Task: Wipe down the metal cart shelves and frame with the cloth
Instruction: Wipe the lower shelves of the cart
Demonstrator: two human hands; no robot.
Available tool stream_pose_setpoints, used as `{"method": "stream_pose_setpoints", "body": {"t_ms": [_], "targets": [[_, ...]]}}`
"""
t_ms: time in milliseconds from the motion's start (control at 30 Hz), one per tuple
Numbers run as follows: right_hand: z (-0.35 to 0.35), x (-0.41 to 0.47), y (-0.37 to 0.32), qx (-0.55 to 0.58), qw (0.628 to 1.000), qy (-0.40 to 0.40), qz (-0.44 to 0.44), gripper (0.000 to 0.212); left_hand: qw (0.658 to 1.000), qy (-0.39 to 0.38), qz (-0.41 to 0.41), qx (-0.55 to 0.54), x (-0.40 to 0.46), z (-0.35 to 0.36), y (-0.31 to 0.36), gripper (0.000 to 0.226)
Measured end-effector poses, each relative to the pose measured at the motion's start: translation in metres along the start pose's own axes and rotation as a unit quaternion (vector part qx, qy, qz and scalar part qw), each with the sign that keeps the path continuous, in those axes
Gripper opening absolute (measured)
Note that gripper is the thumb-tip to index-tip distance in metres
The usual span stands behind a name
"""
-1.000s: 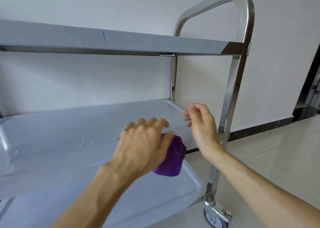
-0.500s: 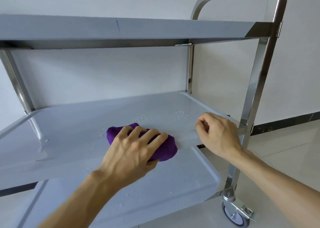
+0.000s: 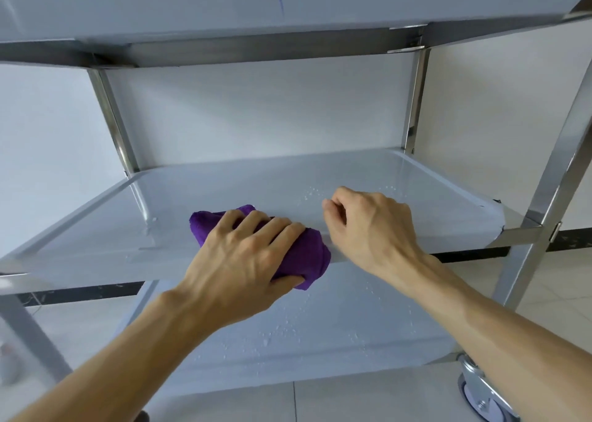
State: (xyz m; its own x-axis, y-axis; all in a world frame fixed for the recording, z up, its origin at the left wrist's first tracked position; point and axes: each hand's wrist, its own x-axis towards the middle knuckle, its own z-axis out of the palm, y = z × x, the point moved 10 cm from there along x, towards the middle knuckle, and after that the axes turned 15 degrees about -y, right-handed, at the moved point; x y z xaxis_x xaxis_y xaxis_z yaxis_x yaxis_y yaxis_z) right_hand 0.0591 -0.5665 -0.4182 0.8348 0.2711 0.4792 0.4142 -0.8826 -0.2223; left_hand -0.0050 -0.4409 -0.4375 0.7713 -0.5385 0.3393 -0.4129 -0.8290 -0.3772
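Observation:
A purple cloth lies bunched on the front lip of the cart's middle shelf. My left hand presses down on it, fingers spread over the top and thumb under its front. My right hand rests just to the right on the same front lip, fingers curled in and holding nothing. Water droplets dot the middle shelf near the right hand and the bottom shelf. The top shelf spans overhead, and steel posts frame the cart.
A caster wheel sits at the cart's bottom right corner on a pale tiled floor. A white wall with a dark skirting strip stands close behind the cart. A blurred upright post is at the near left.
The view has dropped lower and closer to the middle shelf. My left hand has pulled the cloth toward the shelf's front lip, and my right hand has moved left, nearer the cloth.

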Motion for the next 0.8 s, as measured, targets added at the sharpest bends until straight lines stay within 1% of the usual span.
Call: {"method": "stream_pose_setpoints", "body": {"t_ms": [67, 167, 267, 333, 467, 600, 700, 767, 800], "targets": [[0.005, 0.002, 0.009, 0.013, 1.0, -0.017, 0.015, 0.035, 1.0, -0.006, -0.019, 0.007, 0.005, 0.002, 0.006, 0.048], [0.004, 0.003, 0.02, 0.041, 0.999, -0.013, 0.008, 0.035, 0.999, -0.003, -0.051, 0.017, 0.018, 0.004, 0.021, 0.045], [0.002, 0.0, 0.023, 0.061, 0.998, 0.002, 0.01, 0.036, 0.999, 0.006, -0.046, 0.014, 0.03, 0.005, 0.036, 0.037], [0.001, -0.002, 0.022, 0.059, 0.998, 0.01, 0.007, 0.034, 0.999, 0.017, -0.038, 0.014, 0.028, 0.004, 0.033, 0.034], [0.002, -0.003, 0.018, 0.028, 1.0, 0.009, -0.01, 0.033, 1.0, 0.016, -0.022, 0.008, -0.006, 0.007, -0.009, 0.038], [0.0, -0.005, 0.017, 0.025, 0.999, 0.022, -0.013, 0.033, 0.998, 0.054, -0.015, 0.017, -0.072, 0.005, -0.082, 0.039], [0.002, -0.004, 0.014, 0.019, 1.0, 0.018, -0.017, 0.032, 0.998, 0.037, -0.031, 0.029, -0.108, 0.011, -0.127, 0.042], [-0.001, -0.004, 0.008, 0.012, 0.999, 0.025, -0.023, 0.031, 0.998, 0.018, -0.049, 0.028, -0.111, 0.014, -0.136, 0.046], [-0.004, -0.007, 0.0, 0.002, 0.999, 0.036, -0.041, 0.031, 0.998, 0.016, -0.057, 0.027, -0.107, 0.014, -0.134, 0.047]]}}
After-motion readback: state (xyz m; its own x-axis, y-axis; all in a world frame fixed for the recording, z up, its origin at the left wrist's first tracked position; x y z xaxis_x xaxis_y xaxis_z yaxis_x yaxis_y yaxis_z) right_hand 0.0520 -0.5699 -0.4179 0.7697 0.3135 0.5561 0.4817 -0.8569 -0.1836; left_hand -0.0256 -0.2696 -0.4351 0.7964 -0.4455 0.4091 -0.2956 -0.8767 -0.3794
